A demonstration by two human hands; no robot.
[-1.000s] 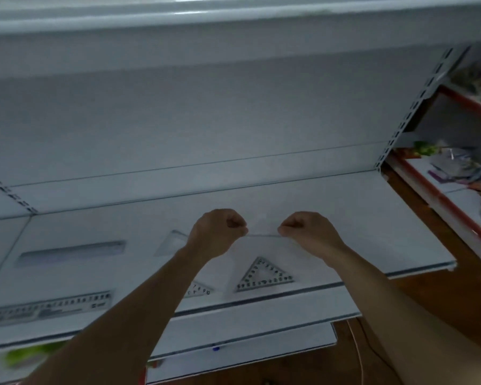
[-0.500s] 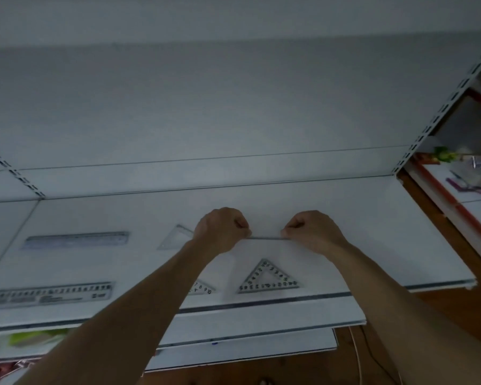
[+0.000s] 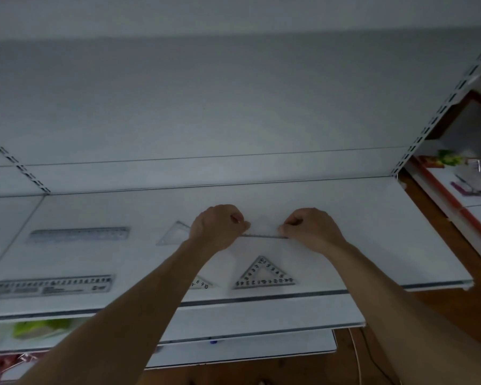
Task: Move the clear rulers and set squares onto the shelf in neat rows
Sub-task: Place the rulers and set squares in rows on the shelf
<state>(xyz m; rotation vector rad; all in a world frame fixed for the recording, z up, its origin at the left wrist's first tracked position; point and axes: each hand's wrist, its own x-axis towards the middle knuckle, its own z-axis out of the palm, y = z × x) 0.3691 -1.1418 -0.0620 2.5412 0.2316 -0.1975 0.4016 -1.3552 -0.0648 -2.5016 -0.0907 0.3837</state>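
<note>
Here, the white shelf (image 3: 372, 232): left hand (image 3: 220, 227) and right hand (image 3: 311, 229) hold a clear set square (image 3: 264, 235) at its back row, fingers (image 3: 243, 225) clenched on both ends. Uneven release would likely leave it crooked beside the back ruler (image 3: 79, 234).

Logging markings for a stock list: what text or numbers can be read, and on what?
"8 9 10": clear plastic set square beside the left forearm.
Digits too blurred to quote: front clear triangular set square; front-left clear ruler.
Unreadable: rear clear ruler; clear piece pinched by left hand and right hand.
</note>
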